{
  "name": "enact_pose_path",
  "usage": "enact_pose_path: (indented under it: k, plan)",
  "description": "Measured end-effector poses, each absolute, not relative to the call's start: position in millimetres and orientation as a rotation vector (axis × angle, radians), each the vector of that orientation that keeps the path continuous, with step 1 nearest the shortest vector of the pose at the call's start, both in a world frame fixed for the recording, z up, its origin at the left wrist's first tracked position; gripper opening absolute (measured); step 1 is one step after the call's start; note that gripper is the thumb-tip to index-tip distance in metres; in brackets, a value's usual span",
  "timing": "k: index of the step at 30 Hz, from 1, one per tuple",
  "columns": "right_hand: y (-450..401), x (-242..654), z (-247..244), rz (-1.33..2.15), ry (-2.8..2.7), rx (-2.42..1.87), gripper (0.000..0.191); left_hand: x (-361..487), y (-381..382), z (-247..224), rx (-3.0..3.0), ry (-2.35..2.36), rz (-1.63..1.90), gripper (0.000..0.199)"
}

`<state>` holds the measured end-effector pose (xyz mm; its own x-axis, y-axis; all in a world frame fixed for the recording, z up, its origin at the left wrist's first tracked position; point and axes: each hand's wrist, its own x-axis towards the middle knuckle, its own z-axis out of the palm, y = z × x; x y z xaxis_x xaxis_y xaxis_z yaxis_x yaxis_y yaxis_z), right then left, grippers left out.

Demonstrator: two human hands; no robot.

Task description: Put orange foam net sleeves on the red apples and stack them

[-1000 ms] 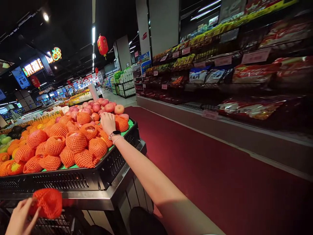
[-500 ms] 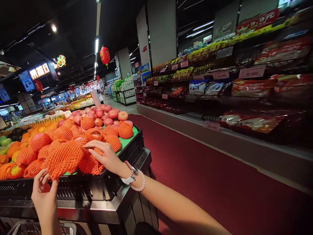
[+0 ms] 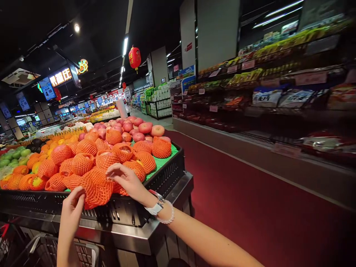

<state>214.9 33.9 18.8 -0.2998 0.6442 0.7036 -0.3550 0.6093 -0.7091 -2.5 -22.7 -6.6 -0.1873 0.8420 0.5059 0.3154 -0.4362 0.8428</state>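
both hands meet over the near edge of a black crate [image 3: 122, 207] of fruit, holding one orange foam net [image 3: 96, 187] between them. the left hand [image 3: 72, 207] comes up from the bottom of the view, forearm nearly upright, wrist bent back a little; its fingers curl closed on the lower left edge of the net. the right hand [image 3: 126, 180] reaches in from the lower right, its bare forearm running long and slanted across the view, palm down, fingers bent and pinched on the top right of the same net. a white watch [image 3: 155, 205] and a bead bracelet [image 3: 167, 217] sit on that wrist. the net hangs stretched between the two grips, partly draped over the crate's front wall; whether a fruit is inside it cannot be told.

behind the net lie many more net-wrapped fruits [image 3: 83, 161], packed close and touching, on a green mat [image 3: 164, 159]. farther back is a heap of bare red apples [image 3: 139, 128]. the crate rests on a steel counter [image 3: 155, 237]. below the left hand, the wire rim of a shopping cart [image 3: 80, 248] shows. to the right, a red floor [image 3: 250, 200] runs along dark shelves of packaged goods [image 3: 278, 96], well apart from the hands. a red lantern [image 3: 135, 57] hangs from the ceiling.
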Motion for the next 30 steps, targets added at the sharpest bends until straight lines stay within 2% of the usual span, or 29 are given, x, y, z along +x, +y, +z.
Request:
enact_pose_path:
  k: [3,5,10,15,17,19,22,30]
  plan:
    - [38,207,11,1.015,-1.600,-0.376,0.027,-8,-19,-3,1.753,1.461,1.730,0.028]
    - [41,203,5,0.897,-1.638,-0.466,0.031,-10,-17,-3,1.821,1.518,1.773,0.024]
    - [40,201,-2,0.290,-1.892,-0.581,0.026,-8,-7,-8,1.752,1.368,1.709,0.020]
    - [37,198,-12,-0.380,-2.172,-0.513,0.008,-16,8,-18,1.696,1.327,1.582,0.031]
    - [38,195,-17,-0.590,-2.176,-0.477,0.016,-23,9,-24,1.643,1.420,1.534,0.037]
    - [38,194,-20,-0.642,-2.168,-0.460,0.017,-29,8,-32,1.564,1.526,1.499,0.042]
    - [36,196,-20,-0.528,-2.193,-0.483,0.018,-36,7,-40,1.524,1.525,1.526,0.046]
    - [37,198,-25,-0.405,-2.148,-0.365,0.020,-45,11,-41,1.797,1.451,1.672,0.045]
